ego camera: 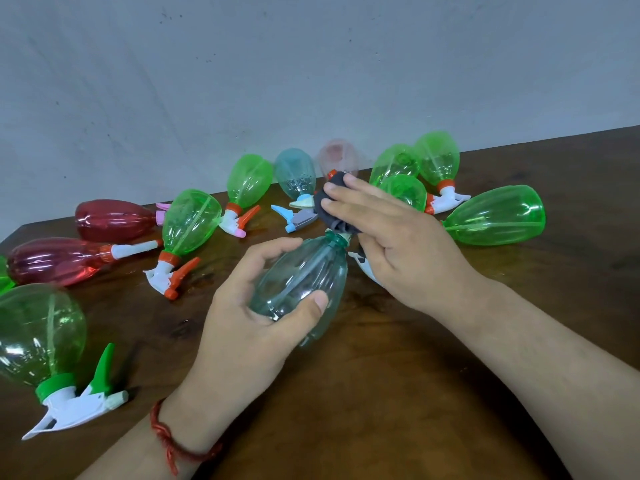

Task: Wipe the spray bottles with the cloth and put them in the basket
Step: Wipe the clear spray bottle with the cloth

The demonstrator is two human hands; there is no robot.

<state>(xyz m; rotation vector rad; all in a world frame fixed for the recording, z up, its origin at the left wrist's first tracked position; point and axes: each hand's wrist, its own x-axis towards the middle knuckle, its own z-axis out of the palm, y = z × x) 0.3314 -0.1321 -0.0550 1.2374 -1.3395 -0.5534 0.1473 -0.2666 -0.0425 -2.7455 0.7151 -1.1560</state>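
your right hand (398, 244) and the dark cloth (334, 211) hide the held bottle's (304, 278) spray head. the pale pink bottle (337, 155) behind is blurred; a green bottle (4, 277) is cut off at the left edge.

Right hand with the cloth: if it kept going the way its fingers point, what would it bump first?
Probably the pale blue bottle lying just past the right hand and its cloth, though depth is hard to judge.

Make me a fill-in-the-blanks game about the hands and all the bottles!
1. The left hand holds a clear ____.
2. The right hand presses a dark ____ against the bottle's top.
3. The two bottles lying at far left are ____.
4. The string on the left wrist is ____.

Missing words: bottle; cloth; red; red
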